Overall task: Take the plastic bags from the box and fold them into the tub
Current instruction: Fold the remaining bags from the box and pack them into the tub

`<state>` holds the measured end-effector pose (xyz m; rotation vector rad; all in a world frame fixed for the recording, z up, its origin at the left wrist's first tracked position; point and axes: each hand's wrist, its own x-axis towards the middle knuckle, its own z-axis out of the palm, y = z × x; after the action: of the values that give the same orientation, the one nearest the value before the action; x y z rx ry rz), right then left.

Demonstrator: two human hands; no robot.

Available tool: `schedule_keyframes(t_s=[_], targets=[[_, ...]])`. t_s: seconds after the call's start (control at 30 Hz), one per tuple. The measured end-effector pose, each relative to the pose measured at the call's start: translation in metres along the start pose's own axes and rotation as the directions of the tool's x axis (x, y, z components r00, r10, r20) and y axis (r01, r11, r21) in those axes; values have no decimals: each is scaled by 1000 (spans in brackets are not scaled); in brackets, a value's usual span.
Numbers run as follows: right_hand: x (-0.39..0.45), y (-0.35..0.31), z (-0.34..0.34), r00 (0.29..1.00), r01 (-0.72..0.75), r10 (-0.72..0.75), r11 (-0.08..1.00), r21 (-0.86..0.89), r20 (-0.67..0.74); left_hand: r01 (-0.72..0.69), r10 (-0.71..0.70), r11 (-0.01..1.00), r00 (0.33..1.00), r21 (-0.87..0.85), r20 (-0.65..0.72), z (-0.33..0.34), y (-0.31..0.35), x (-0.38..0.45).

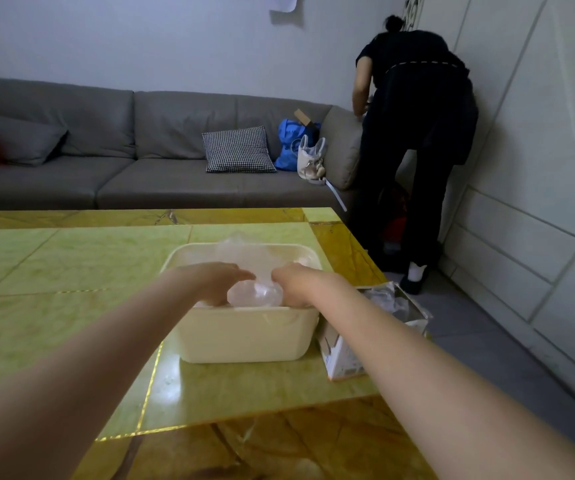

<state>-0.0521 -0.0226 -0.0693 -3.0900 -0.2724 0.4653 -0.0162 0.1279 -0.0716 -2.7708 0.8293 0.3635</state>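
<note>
Centre of frame: the cream tub (244,336) is seen on the green-and-gold table (54,271), with clear plastic already heaped toward its far rim. Both hands are lowered inside it. A rounded bundle of folded plastic bag (255,294) is held between the left hand (215,282) and the right hand (291,280); fingers of both are curled down around its sides, though the fingertips are hidden below the rim. The box (376,327) lies tipped just right of the tub, near the table edge, with crumpled bags showing in its torn mouth. The step is judged to be tucking the bundle down. It is best pressed flat against the near wall so trapped air is squeezed out, and released slowly, as slick film may spring open.
</note>
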Motion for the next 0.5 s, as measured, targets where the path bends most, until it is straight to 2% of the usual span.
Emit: schedule_keyframes(t_s=[0.1, 0.2, 0.27, 0.33, 0.43, 0.5], targets=[[1, 1, -1, 1000, -20, 20, 998, -53, 1, 104, -104, 994, 995, -41, 5, 1, -17, -10], [-1, 3, -1, 999, -36, 35, 998, -50, -23, 185, -192, 967, 981, -173, -21, -7, -31, -20], [-4, 4, -2, 999, -19, 19, 1000, -1, -41, 225, -234, 960, 971, -164, -37, -15, -36, -26], [-12, 6, -8, 997, 15, -7, 994, 104, -74, 254, -260, 964, 962, -81, -77, -24, -33, -32], [-29, 14, -25, 974, 54, 19, 949, 312, -225, 200, -198, 980, 950, -17, -240, -38, -12, -35], [-40, 27, -36, 931, 21, 92, 953, 303, -354, 99, -104, 995, 925, -32, -366, -45, 10, -33]])
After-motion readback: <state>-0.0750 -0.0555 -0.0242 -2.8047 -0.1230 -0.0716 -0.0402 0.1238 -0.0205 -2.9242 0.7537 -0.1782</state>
